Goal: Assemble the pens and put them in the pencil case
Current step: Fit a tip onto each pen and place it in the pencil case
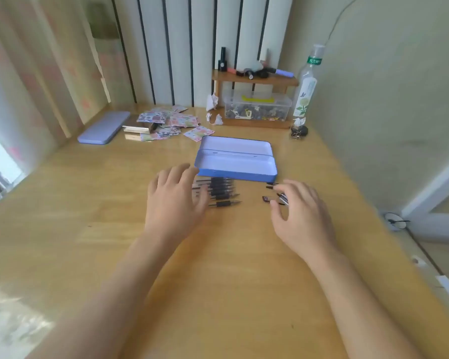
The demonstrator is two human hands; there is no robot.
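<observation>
An open blue metal pencil case (237, 172) lies at the middle of the wooden desk, its lid folded back and its tray showing nothing inside. Just in front of it lie several uncapped black pens (222, 193) side by side, tips pointing right. My left hand (175, 200) rests flat over their left ends, fingers spread. To the right, several small dark pen caps (270, 187) lie scattered. My right hand (302, 216) hovers over them with curled fingers, the fingertips touching one cap; whether it grips that cap is unclear.
A closed lilac case (104, 127) lies at the back left beside scattered patterned paper packets (171, 121). A wooden shelf (254, 80) with small bottles, a clear plastic box (257, 107) and a tall clear bottle (307, 81) stand at the back right. A wall borders the desk's right side.
</observation>
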